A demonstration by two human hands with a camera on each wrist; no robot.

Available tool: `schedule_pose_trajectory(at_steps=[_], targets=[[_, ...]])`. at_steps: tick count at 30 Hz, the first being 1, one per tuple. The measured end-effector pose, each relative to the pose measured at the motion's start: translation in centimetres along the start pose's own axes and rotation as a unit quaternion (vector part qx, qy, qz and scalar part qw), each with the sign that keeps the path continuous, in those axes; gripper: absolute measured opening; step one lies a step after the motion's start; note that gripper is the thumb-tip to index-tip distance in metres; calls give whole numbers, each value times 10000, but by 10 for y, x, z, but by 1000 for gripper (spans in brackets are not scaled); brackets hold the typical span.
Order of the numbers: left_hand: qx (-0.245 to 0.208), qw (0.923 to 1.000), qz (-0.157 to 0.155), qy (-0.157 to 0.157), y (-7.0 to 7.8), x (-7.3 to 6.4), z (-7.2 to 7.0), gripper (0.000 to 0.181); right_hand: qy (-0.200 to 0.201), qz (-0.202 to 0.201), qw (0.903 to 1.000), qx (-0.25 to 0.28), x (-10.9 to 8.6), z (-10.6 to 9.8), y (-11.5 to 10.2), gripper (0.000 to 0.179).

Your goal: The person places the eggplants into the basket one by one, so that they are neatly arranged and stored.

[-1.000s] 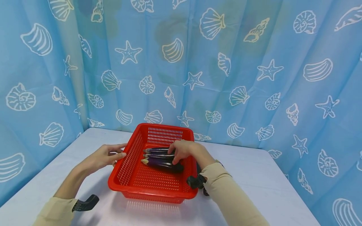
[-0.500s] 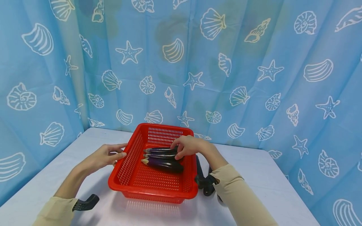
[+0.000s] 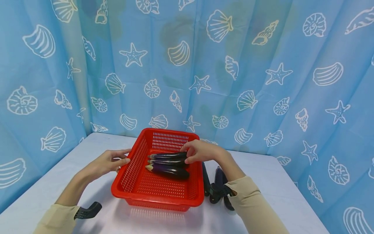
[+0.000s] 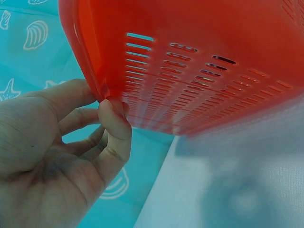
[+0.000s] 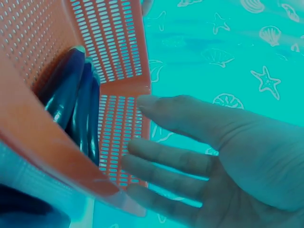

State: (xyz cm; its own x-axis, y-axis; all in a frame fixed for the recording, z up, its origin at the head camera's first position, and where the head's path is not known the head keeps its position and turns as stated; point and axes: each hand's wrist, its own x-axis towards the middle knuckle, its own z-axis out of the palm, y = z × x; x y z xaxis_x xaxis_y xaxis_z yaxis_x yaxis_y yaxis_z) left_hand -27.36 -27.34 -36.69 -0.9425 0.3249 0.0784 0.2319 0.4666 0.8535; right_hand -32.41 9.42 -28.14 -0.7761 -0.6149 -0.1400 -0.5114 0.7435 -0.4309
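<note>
A red perforated plastic basket (image 3: 157, 199) stands on the table, with three dark purple eggplants (image 3: 168, 171) side by side inside, stem ends to the left. My left hand (image 3: 106, 163) pinches the basket's left rim between thumb and fingers, as the left wrist view also shows. Over the basket's right wall hovers my right hand (image 3: 204, 151), near the blunt ends of the eggplants. In the right wrist view its fingers (image 5: 166, 154) are loosely extended and hold nothing, apart from the eggplants.
More dark eggplants (image 3: 218, 175) lie on the white table (image 3: 263, 195) right of the basket, partly hidden by the right wrist's black mount (image 3: 217, 193). A blue shell-print curtain (image 3: 198, 65) surrounds the back and sides of the table.
My right hand has drawn back to the right from the eggplants inside the basket, leaving them in place. More of the eggplants outside now shows. The left hand keeps its grip on the rim.
</note>
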Motion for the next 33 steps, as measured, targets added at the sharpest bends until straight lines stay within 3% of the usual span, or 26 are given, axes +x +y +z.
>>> schedule_pose_trajectory(at_steps=[14,33], targets=[[21,10000,18,4,-1,1,1,65,402,-147,9988,224,-18,-3,17,48],[-33,10000,-58,28,-1,0,1,68,645,-142,9956,661,-47,7,40,51]])
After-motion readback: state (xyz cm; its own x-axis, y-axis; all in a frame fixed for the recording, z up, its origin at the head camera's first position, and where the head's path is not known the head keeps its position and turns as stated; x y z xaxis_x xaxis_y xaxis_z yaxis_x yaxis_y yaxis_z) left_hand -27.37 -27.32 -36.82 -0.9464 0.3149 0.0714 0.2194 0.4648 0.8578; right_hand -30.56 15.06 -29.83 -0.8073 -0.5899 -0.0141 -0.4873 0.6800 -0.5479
